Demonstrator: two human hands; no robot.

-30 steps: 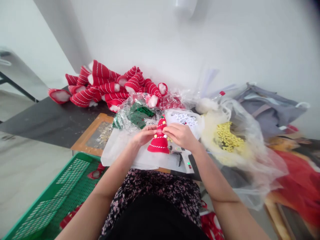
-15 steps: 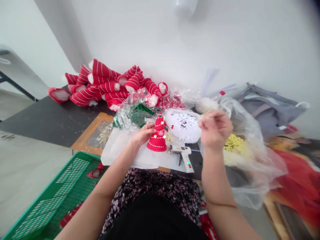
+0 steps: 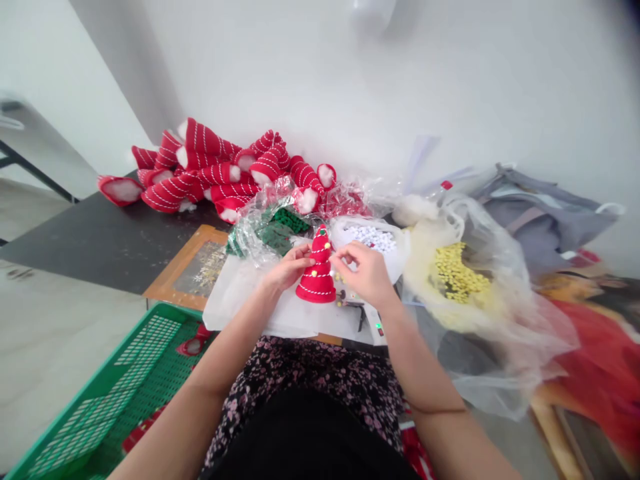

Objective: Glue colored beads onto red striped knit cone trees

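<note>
A red felt cone (image 3: 317,285) with white stitched lines and small coloured pompoms stands upright over the white sheet (image 3: 240,293). My left hand (image 3: 291,268) grips the cone's left side. At its right side, my right hand (image 3: 364,270) is closed in a pinch, fingertips close to the felt; whatever is between them is too small to make out. Below my right hand lies a white glue gun (image 3: 374,320), partly hidden by my wrist. Just behind is a bag of white pompoms (image 3: 373,237), partly covered by the hand.
Many red striped cones (image 3: 215,143) are heaped at the back left. Crinkled plastic with green pompoms (image 3: 285,223) lies before them. To the right sits a bag of yellow pompoms (image 3: 457,273). A green crate (image 3: 125,340) stands lower left, beside a framed board (image 3: 175,267).
My right hand has moved left and down from above the bags to the right side of the cone. My left hand still holds the cone in nearly the same place.
</note>
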